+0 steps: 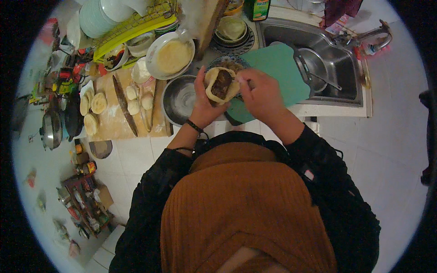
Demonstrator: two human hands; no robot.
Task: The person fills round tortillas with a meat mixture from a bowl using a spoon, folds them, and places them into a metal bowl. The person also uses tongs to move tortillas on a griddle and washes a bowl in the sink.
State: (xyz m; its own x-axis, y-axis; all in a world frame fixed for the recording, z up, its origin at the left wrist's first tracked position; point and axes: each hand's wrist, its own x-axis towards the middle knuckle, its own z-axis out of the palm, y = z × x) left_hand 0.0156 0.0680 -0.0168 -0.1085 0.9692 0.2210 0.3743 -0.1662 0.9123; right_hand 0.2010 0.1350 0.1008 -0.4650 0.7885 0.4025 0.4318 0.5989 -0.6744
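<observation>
In my left hand (pixel 205 107) lies a round dough wrapper (pixel 233 89) with a dark brown filling (pixel 221 85) in its middle. My right hand (pixel 261 93) is closed at the wrapper's right edge, fingers pinched together. Something thin shows at its fingertips, too small to name. Behind the wrapper, a patterned bowl (pixel 226 60) is partly hidden. A metal bowl (pixel 176 102) stands just left of my left hand. To the left, a floured wooden board (pixel 107 123) bears flattened dough rounds (pixel 99 103), small dough pieces (pixel 133 107) and a rolling pin (pixel 124 104).
A green cutting board (pixel 284 73) lies right of my hands, overlapping a steel sink (pixel 359 91) that holds a pan (pixel 314 61). A white bowl of pale yellow content (pixel 173 55) stands behind the metal bowl. Stacked plates (pixel 95 20) and a yellow-green rack (pixel 136 35) fill the back left.
</observation>
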